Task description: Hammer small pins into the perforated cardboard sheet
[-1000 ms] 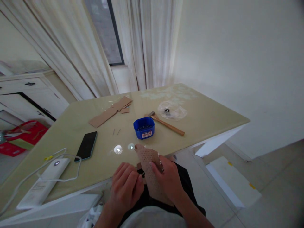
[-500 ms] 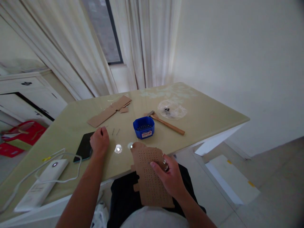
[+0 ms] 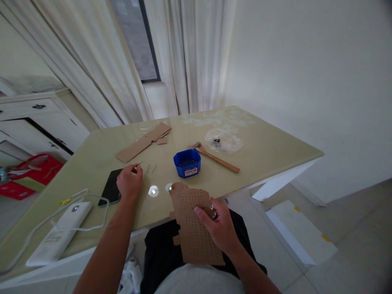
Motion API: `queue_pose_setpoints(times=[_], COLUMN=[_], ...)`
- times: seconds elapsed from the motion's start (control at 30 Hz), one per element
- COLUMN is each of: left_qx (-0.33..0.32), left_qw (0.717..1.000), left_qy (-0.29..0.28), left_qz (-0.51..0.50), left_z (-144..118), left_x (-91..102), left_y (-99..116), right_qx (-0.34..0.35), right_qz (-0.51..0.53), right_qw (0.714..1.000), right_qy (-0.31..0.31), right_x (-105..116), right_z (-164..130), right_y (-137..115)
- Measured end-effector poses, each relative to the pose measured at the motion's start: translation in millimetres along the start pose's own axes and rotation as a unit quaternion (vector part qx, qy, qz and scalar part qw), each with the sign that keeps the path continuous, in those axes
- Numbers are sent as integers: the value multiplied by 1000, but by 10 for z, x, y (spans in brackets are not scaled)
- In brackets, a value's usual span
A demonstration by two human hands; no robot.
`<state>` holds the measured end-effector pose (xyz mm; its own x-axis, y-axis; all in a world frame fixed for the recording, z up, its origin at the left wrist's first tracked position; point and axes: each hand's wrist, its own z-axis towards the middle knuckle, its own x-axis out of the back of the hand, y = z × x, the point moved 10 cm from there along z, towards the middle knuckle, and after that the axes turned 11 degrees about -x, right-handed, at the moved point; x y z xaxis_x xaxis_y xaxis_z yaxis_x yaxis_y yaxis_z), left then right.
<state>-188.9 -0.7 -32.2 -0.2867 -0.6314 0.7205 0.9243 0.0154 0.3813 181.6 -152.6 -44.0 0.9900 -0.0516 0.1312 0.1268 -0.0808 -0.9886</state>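
My right hand grips the right edge of a brown cardboard piece above my lap, with the thumb on its face. Rows of small dark holes or marks cover the cardboard, and its edges are torn. At the left, beside a dark phone, my left hand is closed in a pinch over the table. A thin nail juts from its fingertips. Two more thin nails lie just to the right of that hand. Beyond the cardboard stands a blue plastic box with small things in it.
Behind the box lie a wooden-handled hammer and a clear plastic bag with small dark pieces. Cardboard strips rest at the back left. A white power strip with a looping cable sits at the left front of the table.
The thin nail shows more clearly at my left fingertips, and the left fingers have shifted slightly. My right hand and the cardboard are nearly still. The view has moved a little.
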Motion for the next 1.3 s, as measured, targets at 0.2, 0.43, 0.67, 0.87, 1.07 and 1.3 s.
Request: queue_pose_setpoints(times=[0.2, 0.43, 0.67, 0.87, 1.07, 1.3], left_qx=[23, 38, 50, 52, 49, 48], left_qw=[1000, 999, 998, 998, 997, 997], left_qy=[-5, -6, -5, -3, 1, 8], left_qz=[-18, -33, -39, -46, -53, -61], left_z=[2, 12, 17, 16, 17, 13], left_x=[19, 47, 66, 67, 67, 83], left_y=[-49, -66, -76, -75, -73, -66], right_qx=[-1, -14, -28, -15, -14, -14], right_qz=[-2, 5, 29, 13, 8, 8], right_qw=[1000, 1000, 999, 1000, 1000, 1000], right_qy=[-3, -13, -28, -17, -17, -19], right_x=[-15, -52, -84, -65, -63, -64], right_z=[-4, 7, 12, 14, 15, 14], right_y=[21, 77, 136, 103, 106, 102])
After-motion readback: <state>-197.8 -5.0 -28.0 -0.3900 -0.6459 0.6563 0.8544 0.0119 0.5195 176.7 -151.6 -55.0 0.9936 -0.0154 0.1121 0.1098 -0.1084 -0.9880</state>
